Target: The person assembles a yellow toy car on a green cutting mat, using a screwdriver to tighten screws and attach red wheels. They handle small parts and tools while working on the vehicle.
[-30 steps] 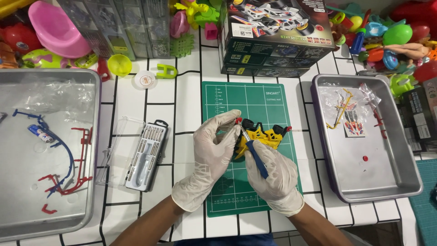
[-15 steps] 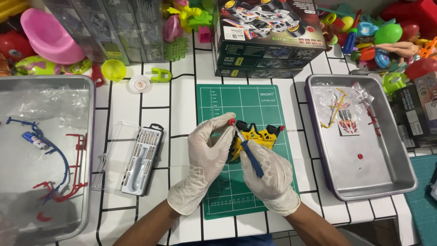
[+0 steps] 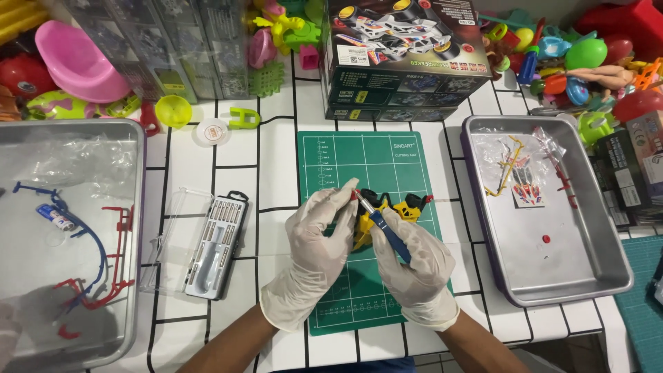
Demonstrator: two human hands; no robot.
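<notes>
Both my hands wear white gloves and meet over a green cutting mat (image 3: pixel 387 155). My right hand (image 3: pixel 418 266) grips a small blue-handled screwdriver (image 3: pixel 384 228) that slants up and left, its tip at my left fingertips. My left hand (image 3: pixel 314 255) pinches at that tip, and something small and red shows there. Right behind my fingers lies a yellow and black toy car chassis (image 3: pixel 404 206); my left hand touches or hides its left side.
An open screwdriver bit case (image 3: pixel 215 243) lies left of the mat. The left metal tray (image 3: pixel 131 228) holds blue and red plastic sprues, the right metal tray (image 3: pixel 587 276) holds bagged parts. A model car box (image 3: pixel 404 65) and several toys line the back.
The view has shifted slightly. My hands stay together over the mat with the screwdriver still in my right hand; its tip sits a bit closer to my left fingertips.
</notes>
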